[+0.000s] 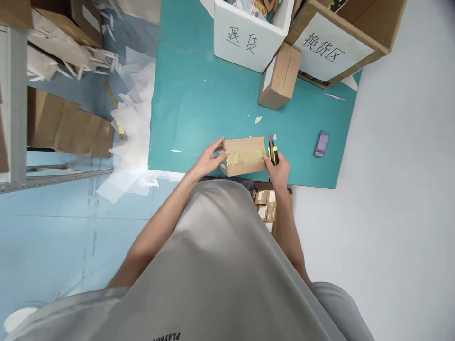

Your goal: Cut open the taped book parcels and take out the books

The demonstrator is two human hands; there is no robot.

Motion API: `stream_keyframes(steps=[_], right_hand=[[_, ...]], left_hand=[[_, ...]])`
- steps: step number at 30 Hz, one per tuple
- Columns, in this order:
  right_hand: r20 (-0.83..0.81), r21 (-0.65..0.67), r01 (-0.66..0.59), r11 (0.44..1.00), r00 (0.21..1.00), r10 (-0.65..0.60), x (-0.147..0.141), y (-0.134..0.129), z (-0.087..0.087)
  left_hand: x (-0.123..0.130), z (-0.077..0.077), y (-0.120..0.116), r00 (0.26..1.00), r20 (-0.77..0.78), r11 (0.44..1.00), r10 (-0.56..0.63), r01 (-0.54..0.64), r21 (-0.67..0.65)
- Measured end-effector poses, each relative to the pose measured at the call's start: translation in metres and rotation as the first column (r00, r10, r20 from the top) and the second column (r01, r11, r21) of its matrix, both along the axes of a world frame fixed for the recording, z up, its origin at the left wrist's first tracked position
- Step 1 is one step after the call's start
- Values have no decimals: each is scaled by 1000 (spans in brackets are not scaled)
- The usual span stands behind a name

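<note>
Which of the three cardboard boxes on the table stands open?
The large box, far right, with a handwritten sheet. The smaller box beside it and the taped box between left hand and right hand look closed.

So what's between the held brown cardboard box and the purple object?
In the head view: the right hand, a black-and-yellow cutter and a white scrap.

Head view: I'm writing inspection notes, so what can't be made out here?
- Taped box: contents; head view, its cardboard hides them.
- Cutter: lower handle; head view, right hand covers it.
- Purple object: details; head view, pixelated.
- White bin: far end; head view, cut off by top edge.
</note>
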State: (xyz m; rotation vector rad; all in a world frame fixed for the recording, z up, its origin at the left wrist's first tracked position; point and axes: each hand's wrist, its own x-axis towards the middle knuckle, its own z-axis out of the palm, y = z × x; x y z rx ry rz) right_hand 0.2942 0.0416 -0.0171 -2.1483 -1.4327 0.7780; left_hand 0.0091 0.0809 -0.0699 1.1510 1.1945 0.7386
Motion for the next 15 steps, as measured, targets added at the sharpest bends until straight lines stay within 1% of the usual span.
stream_keyframes(steps=[3,5,7,8,10,12,15], right_hand=[[124,17,-59,998,991,56,5,10,5],[163,59,-98,993,983,88,-6,7,11],[168,85,-124,989,980,108,-23,-3,17],[152,66,-143,987,980,132,-34,-9,21],[97,-24,-210,977,973,211,-54,-23,26],[43,-119,-298,947,952,304,-71,-34,29],[18,-197,-387,901,917,398,-87,-43,29]], left_hand=[[10,-4,8,993,-60,993,101,-104,-52],[9,-4,14,987,-85,988,138,-143,-50],[7,-2,20,982,-94,985,161,-166,-38],[6,0,22,981,-97,984,171,-175,-39],[4,3,26,979,-97,980,182,-189,-68],[4,6,28,977,-91,974,190,-200,-107],[5,6,31,978,-70,969,195,-203,-142]])
